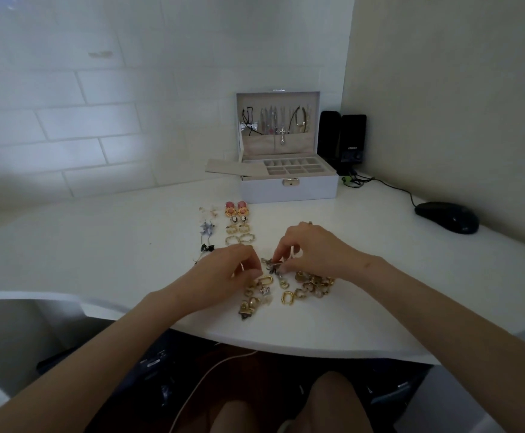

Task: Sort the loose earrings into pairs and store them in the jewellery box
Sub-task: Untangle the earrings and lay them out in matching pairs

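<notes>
Gold and silver loose earrings (289, 287), heaped near table (98, 260) front edge. Right hand (312, 248) pinches silver earring (270, 267) atop heap; left hand (227, 271) curled alongside, hold unclear. Jewellery box (289, 190) open at back edge.

Heap of loose gold and silver earrings (286, 297) near tidy matched pairs (235, 210), open white jewellery box (270, 192) behind

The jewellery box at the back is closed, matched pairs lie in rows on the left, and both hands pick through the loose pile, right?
Not quite: the head view shows the jewellery box open, lid upright. The matched pairs do lie in rows on the left, and the left hand and right hand do pick through the loose pile, the right pinching a silver earring.
</notes>
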Demonstrator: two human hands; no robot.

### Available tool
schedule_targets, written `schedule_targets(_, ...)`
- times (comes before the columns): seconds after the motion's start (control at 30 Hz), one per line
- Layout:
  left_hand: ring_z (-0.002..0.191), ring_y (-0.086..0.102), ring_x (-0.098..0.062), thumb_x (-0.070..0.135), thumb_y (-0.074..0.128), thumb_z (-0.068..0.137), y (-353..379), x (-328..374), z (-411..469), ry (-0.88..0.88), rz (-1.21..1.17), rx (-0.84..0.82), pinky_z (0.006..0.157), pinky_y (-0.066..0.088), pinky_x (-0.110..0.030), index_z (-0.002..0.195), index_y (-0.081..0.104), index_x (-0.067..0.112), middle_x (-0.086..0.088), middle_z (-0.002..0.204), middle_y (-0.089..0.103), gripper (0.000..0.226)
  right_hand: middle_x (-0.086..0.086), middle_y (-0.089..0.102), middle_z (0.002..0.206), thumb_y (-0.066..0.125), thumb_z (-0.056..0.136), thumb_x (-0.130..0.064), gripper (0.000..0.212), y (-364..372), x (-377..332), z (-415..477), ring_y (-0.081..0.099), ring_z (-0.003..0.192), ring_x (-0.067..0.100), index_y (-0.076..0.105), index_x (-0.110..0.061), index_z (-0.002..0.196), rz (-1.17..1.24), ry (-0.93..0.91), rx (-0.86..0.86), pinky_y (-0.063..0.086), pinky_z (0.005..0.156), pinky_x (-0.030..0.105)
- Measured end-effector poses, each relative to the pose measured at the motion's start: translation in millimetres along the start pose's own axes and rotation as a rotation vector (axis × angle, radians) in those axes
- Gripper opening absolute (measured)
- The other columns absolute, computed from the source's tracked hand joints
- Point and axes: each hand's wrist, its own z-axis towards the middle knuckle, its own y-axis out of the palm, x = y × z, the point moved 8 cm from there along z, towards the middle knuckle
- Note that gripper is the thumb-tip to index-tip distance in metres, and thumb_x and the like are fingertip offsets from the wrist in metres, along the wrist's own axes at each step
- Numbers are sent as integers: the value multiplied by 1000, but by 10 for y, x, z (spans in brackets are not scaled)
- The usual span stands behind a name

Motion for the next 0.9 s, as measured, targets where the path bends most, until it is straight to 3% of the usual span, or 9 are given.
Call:
schedule_targets(0.3, 77, 53, -3, 22, 53, 92, -43, 118, 81, -25, 41, 172, 63, 41, -13, 92, 53, 22, 15, 86, 53, 1, -12, 60, 93, 66, 82, -35, 13, -40, -43, -9, 48, 87, 5, 64, -28, 93, -43, -44, -20, 39, 81, 25)
schedule_targets(0.37, 76, 57, -2, 24, 53, 93, -84, 83, 135, -113, -67, 216, 65, 45, -11, 95, 52, 18, 13, 85, 57, 7, -13, 60, 90, 67, 81, -33, 13, -122, -20, -18, 50, 84, 3, 65, -27, 92, 29, -37, 32, 41, 80, 24)
schedule_targets(0.43, 76, 65, -9, 27, 53, 93, -93, 19, 185, -260, -331, 218, 70, 54, -21, 98, 52, 12, 2, 85, 66, 15, -12, 61, 88, 69, 80, -31, 12, -209, -28, -34, 52, 82, 2, 65, -26, 91, 94, -51, 87, 44, 78, 24)
schedule_targets(0.5, 75, 69, -16, 29, 55, 91, -34, 16, 226, -379, -622, 150, 71, 57, -28, 95, 55, 9, -7, 84, 70, 21, -12, 61, 87, 70, 80, -29, 13, -261, -71, -47, 54, 81, 5, 64, -24, 90, 117, -84, 119, 45, 77, 25)
schedule_targets(0.57, 71, 69, -16, 29, 57, 90, 26, 68, 271, -420, -792, 71, 69, 58, -26, 92, 62, 4, -11, 82, 71, 26, -10, 60, 87, 70, 81, -28, 14, -276, -103, -58, 53, 81, 7, 64, -21, 92, 110, -112, 134, 45, 77, 25)
schedule_targets(0.77, 63, 66, -11, 2, 62, 85, 77, 60, 319, -389, -869, 79, 64, 56, -20, 97, 60, -4, -13, 79, 69, 13, -10, 63, 89, 74, 78, -21, 20, -402, 76, -199, 56, 79, 3, 65, -25, 95, 285, -32, 158, 42, 70, 11)
schedule_targets(0.9, 68, 69, -15, 0, 63, 84, 61, 31, 318, -347, -847, 96, 68, 57, -21, 98, 64, 0, -15, 84, 70, 14, -6, 64, 90, 68, 79, -1, 33, -375, 245, -324, 56, 77, 2, 69, -34, 83, 284, -16, -19, 42, 68, 10)
